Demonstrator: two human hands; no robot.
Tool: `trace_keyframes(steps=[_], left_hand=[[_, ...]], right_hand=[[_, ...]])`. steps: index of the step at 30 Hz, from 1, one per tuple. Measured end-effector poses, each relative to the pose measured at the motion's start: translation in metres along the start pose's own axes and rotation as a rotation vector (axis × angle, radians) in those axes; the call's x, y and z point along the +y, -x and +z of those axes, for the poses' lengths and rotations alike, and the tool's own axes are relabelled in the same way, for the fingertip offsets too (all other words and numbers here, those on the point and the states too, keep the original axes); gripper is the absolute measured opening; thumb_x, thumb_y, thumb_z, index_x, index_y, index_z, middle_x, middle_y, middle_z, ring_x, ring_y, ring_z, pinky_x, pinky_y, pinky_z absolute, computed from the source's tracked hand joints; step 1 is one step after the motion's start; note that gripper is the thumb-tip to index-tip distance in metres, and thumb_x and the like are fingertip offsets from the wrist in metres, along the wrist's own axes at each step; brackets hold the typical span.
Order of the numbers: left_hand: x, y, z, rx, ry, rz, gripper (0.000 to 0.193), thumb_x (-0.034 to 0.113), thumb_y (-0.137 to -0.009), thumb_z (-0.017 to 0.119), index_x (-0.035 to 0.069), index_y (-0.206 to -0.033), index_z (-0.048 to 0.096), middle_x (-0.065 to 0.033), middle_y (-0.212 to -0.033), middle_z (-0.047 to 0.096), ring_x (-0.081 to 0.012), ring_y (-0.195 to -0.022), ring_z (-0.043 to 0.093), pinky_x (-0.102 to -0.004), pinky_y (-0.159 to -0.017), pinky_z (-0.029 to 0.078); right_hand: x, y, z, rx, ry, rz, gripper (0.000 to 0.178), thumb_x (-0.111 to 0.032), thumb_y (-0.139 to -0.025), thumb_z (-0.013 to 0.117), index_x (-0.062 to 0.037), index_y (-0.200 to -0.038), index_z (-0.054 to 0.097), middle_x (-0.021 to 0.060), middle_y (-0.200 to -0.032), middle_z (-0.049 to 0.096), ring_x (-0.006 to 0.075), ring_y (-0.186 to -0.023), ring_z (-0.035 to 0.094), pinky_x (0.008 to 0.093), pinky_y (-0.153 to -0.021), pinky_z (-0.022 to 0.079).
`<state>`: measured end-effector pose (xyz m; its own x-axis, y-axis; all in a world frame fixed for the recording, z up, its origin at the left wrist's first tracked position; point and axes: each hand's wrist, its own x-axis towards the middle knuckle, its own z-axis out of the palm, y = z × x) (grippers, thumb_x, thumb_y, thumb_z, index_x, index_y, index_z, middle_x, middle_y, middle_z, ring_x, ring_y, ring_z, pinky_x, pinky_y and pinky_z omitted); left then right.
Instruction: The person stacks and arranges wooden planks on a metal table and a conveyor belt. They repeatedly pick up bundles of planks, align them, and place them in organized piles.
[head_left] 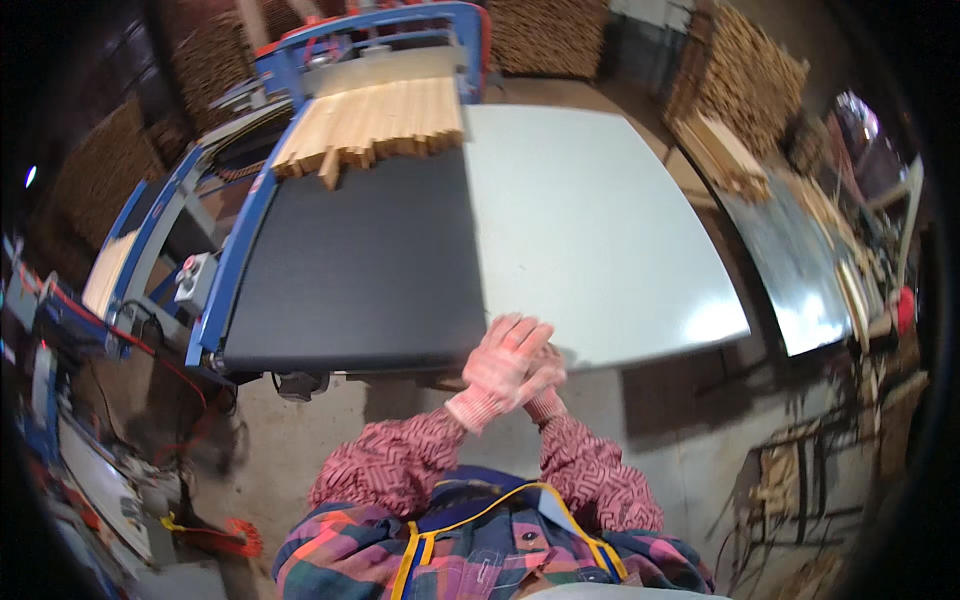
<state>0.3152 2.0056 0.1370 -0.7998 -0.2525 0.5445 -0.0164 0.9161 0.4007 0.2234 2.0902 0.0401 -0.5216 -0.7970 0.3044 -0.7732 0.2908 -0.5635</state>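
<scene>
Left hand (503, 362), gloved, lies over the gloved right hand (548, 368) at the desk's (610, 230) near left corner, beside the belt's (365, 270) near right corner; contact with the desk cannot be told. Left grip open, fingers extended; right grip mostly covered, state cannot be told. Slats (385, 115) lie side by side at the belt's far edge, near ends uneven.

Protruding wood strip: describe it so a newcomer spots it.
Find the black belt left of the pale tabletop. At its far end lie pale wood strips. Left of their middle, the protruding strip juts well past its neighbours' near ends.
</scene>
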Motion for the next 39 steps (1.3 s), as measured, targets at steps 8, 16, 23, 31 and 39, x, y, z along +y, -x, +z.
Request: trace_keyframes(steps=[8, 16, 23, 31, 39], left_hand=[[0.112, -0.080, 0.134, -0.495, -0.099, 0.164, 0.065, 0.051, -0.087, 0.063, 0.020, -0.142, 0.048, -0.0085, -0.147, 0.045, -0.0356, -0.138, 0.037, -0.0462, -0.112, 0.038], [0.142, -0.206, 0.280, -0.723, -0.077, 0.515, 0.068, 0.052, -0.089, 0.060, 0.018, -0.145, 0.045, -0.0145, -0.148, 0.043, -0.0385, -0.138, 0.035, -0.0482, -0.115, 0.030], [0.211, -0.320, 0.429, -0.543, -0.097, 0.740, 0.065, 0.054, -0.091, 0.056, 0.016, -0.143, 0.049, -0.0149, -0.148, 0.045, -0.0371, -0.137, 0.036, -0.0475, -0.115, 0.026], [0.303, -0.393, 0.523, -1.120, -0.036, 0.692, 0.068, 0.061, -0.094, 0.050, 0.016, -0.145, 0.049, -0.0124, -0.139, 0.058, -0.0325, -0.127, 0.054, -0.0421, -0.105, 0.044], [0.313, -0.413, 0.579, -1.474, -0.151, 0.772, 0.053, 0.052, -0.094, 0.055, 0.023, -0.138, 0.058, -0.0077, -0.131, 0.065, -0.0271, -0.121, 0.061, -0.0378, -0.102, 0.046]], right_hand=[[0.140, 0.155, -0.081, 0.184, -0.145, 0.302, 0.054, -0.038, -0.089, 0.063, -0.0076, -0.133, 0.054, 0.0191, -0.128, 0.059, 0.0357, -0.122, 0.055, 0.0429, -0.105, 0.042], [0.230, 0.454, -0.194, 0.272, 0.043, 1.580, 0.052, -0.046, -0.090, 0.050, -0.0143, -0.129, 0.064, 0.0175, -0.124, 0.066, 0.0354, -0.116, 0.062, 0.0432, -0.100, 0.047], [0.219, 0.464, -0.157, 0.534, -0.141, 1.989, 0.045, -0.043, -0.088, 0.055, -0.0203, -0.124, 0.067, 0.0134, -0.113, 0.071, 0.0335, -0.103, 0.067, 0.0406, -0.090, 0.052], [0.211, 0.365, -0.105, 0.303, -0.011, 1.647, 0.032, -0.033, -0.093, 0.050, -0.0220, -0.118, 0.067, 0.0121, -0.119, 0.068, 0.0368, -0.106, 0.065, 0.0446, -0.090, 0.053], [0.249, 0.370, -0.162, 0.437, -0.183, 1.952, 0.027, -0.029, -0.093, 0.050, -0.0206, -0.107, 0.070, 0.0138, -0.112, 0.069, 0.0375, -0.103, 0.066, 0.0462, -0.088, 0.054]])
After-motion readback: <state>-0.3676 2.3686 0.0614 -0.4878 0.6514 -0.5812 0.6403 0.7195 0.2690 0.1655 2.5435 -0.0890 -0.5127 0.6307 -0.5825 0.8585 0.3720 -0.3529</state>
